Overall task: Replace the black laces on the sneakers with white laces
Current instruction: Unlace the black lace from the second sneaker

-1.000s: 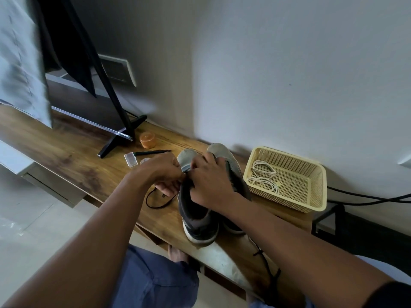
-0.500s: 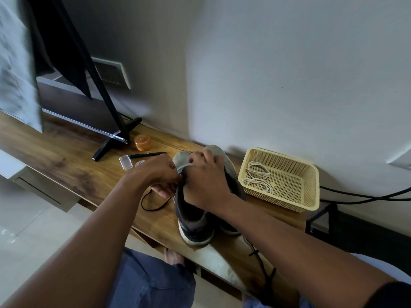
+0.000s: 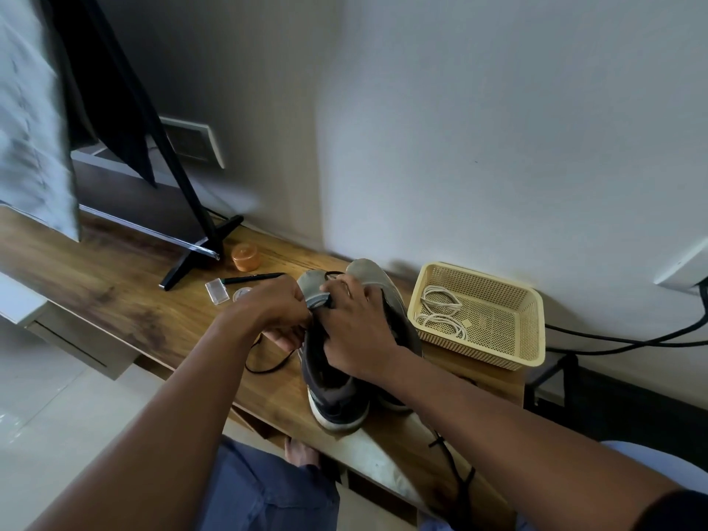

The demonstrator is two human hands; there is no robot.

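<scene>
Two sneakers [image 3: 337, 392] stand side by side on the wooden tabletop [image 3: 115, 300], toes toward the wall. Left hand [image 3: 274, 312] and right hand [image 3: 354, 335] both work at the near sneaker's toe end, fingers curled and pinching the black lace [image 3: 268, 364], which loops onto the tabletop. White laces [image 3: 440, 312] lie coiled in the yellow basket [image 3: 528, 350], just right of the sneakers.

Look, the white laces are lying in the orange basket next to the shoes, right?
Almost. The white laces do lie in a basket beside the shoes, but the head view shows that basket is pale yellow. The only orange thing is a small jar by the stand.
</scene>
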